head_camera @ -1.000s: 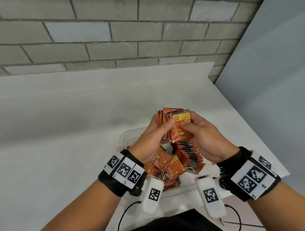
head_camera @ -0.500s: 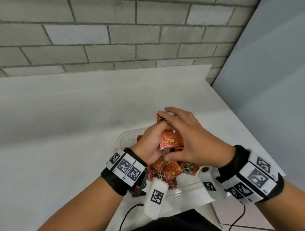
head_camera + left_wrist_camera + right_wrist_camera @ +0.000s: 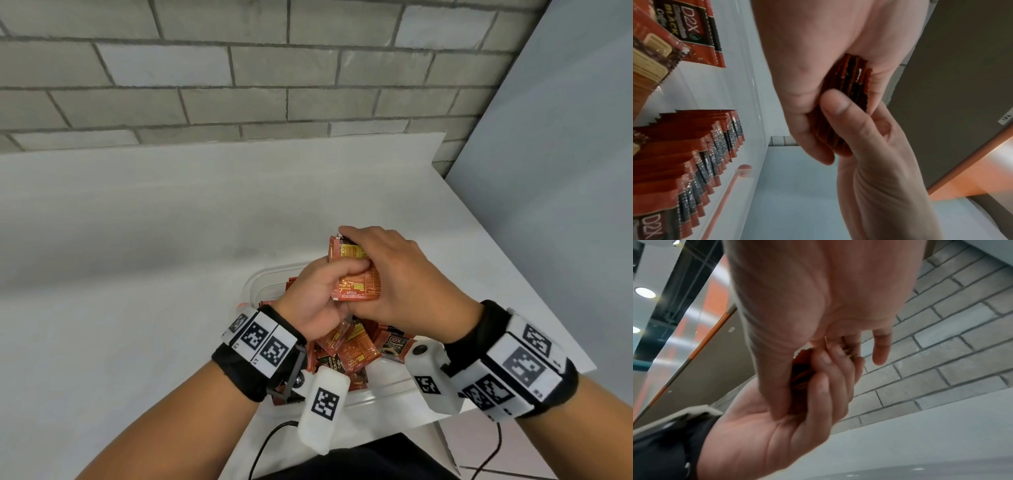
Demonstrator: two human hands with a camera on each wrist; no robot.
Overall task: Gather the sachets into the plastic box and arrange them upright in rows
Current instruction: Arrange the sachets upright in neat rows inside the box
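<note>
Both hands hold one stack of red-orange sachets (image 3: 356, 281) just above the clear plastic box (image 3: 263, 279). My left hand (image 3: 318, 298) grips the stack from the left, thumb across its front. My right hand (image 3: 394, 274) wraps over the top and right side. In the left wrist view the stack's edges (image 3: 846, 97) show between the two hands. Loose sachets (image 3: 346, 346) lie jumbled in the box's near part. A row of upright sachets (image 3: 701, 151) stands in the box, mostly hidden by the hands in the head view.
The box sits near the front right corner of a white table (image 3: 137, 257). A grey brick wall (image 3: 239, 68) runs behind it and a pale panel (image 3: 565, 154) stands on the right. The table's right edge (image 3: 513, 260) lies close to the right hand.
The stack was held up with its front showing; the right hand has swung over its top and both hands have lowered it towards the box.
</note>
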